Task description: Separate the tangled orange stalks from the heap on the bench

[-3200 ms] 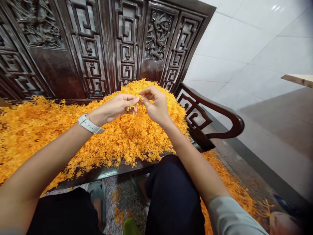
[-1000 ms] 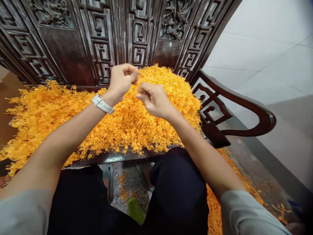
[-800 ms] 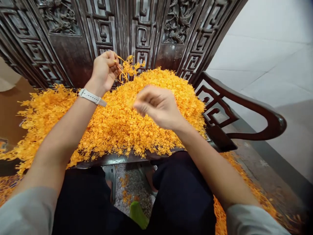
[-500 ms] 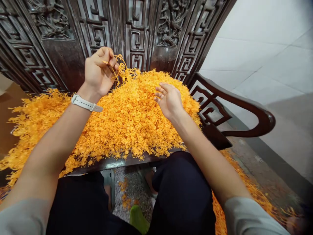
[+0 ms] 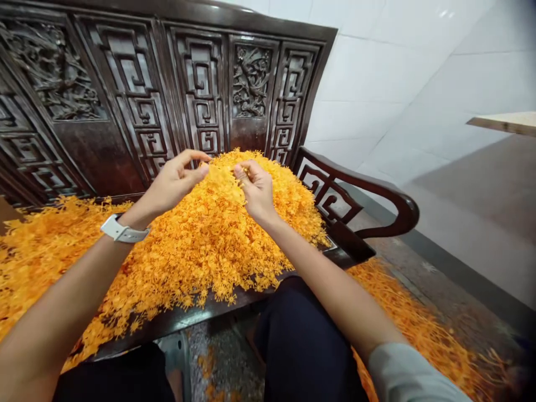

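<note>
A large heap of small orange plastic pieces (image 5: 201,251), each with thin spidery prongs, covers the seat of a dark wooden bench. Above the heap, my left hand (image 5: 173,181) wears a pale-banded watch (image 5: 123,229) and brings thumb and forefinger together at a lighter yellow-orange cluster (image 5: 223,177) of these pieces. From the other side my right hand (image 5: 257,192) pinches the same cluster, bits of orange showing between its fingers. The exact grip of the left fingertips is partly lost against the heap.
The bench's carved back (image 5: 140,89) rises behind the heap, with a curved armrest (image 5: 372,195) at right. Long orange strands (image 5: 410,307) lie on the floor beside the bench. A wooden board edge (image 5: 502,123) juts in at far right, before a white tiled wall (image 5: 368,67).
The view has shifted. My left hand has come toward the right one, bringing the pieces between them. My right hand, earlier loosely open, has closed on the pieces.
</note>
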Demonstrator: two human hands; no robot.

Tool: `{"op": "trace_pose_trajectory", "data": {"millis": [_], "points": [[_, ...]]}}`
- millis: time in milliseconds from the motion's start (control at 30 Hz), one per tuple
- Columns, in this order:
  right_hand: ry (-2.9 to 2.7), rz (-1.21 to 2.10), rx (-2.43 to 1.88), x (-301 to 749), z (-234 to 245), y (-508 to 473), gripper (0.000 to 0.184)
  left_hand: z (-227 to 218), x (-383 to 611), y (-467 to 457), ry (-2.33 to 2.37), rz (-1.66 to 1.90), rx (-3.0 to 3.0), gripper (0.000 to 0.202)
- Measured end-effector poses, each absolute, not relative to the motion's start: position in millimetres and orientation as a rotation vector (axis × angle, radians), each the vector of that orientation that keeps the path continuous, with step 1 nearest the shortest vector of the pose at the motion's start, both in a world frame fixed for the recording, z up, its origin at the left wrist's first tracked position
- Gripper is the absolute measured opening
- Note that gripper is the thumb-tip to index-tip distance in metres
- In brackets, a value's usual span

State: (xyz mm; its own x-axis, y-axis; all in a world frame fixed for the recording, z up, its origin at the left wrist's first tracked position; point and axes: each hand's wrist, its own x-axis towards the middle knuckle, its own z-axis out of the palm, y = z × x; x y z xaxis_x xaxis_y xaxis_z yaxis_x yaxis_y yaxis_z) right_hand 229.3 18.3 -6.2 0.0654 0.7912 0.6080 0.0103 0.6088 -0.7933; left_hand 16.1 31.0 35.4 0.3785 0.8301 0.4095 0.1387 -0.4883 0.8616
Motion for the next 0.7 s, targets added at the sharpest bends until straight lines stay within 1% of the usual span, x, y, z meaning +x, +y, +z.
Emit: {"op": "trace_pose_trajectory", "data": {"millis": [67,167,233,267,367,400,467,500,533,633,667,700], "points": [[-1.379,0.636,-0.756,238,-2,17,0.036,35,17,29,0.969,1.019,2.124,0.038],[-1.436,0.581,-0.787,253,4,8,0.027,37,21,23,1.060,0.848,2.433,0.034],[-1.449,0.567,-0.806,265,13,-3,0.021,38,18,21,1.167,0.793,2.555,0.035],[-1.418,0.567,-0.807,273,21,-11,0.019,36,13,21,1.262,0.786,2.592,0.033],[-1.258,0.492,-0.737,303,54,-38,0.021,22,-16,23,1.682,0.759,2.545,0.019],[-1.232,0.427,-0.704,314,65,-45,0.021,14,-28,24,1.787,0.740,2.441,0.022],[-1.249,0.341,-0.680,335,80,-51,0.021,-1,-46,23,1.758,0.800,2.231,0.034],[-1.292,0.341,-0.698,341,81,-48,0.025,-7,-50,21,1.727,0.865,2.157,0.038],[-1.340,0.370,-0.743,345,79,-41,0.035,-12,-51,20,1.687,0.952,2.081,0.041],[-1.458,0.558,-1.034,336,50,-15,0.077,-18,-34,14,1.601,1.225,1.769,0.039],[-1.466,0.626,-1.137,329,36,-9,0.083,-18,-25,11,1.562,1.287,1.648,0.039],[-1.460,0.682,-1.188,320,23,-6,0.081,-18,-15,9,1.522,1.330,1.538,0.040]]}}
